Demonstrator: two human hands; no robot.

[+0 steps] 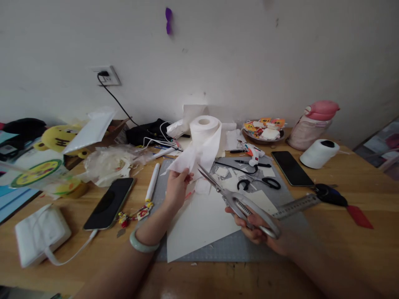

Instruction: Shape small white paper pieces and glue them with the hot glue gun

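My left hand [178, 185] pinches the loose end of a white tissue sheet [193, 158], which hangs from an upright tissue roll [205, 124]. In my right hand [254, 228] is a large pair of silver scissors [232, 197], fingers through the handles. Their blades look nearly closed and point toward the tissue near my left fingers; whether they touch it I cannot tell. Below both hands lies a large white paper sheet [199, 226] on a grey cutting mat [230, 251]. A second pair of scissors with black handles [271, 182] rests on the mat.
A steel ruler [296, 206], black phone [291, 168], thread spool [319, 153] and pink bottle [311, 126] are at right. A glue gun [254, 153] and snack bowl [264, 129] stand behind. On the left are a charging phone [109, 203], white power bank [43, 235] and drink cup [46, 174].
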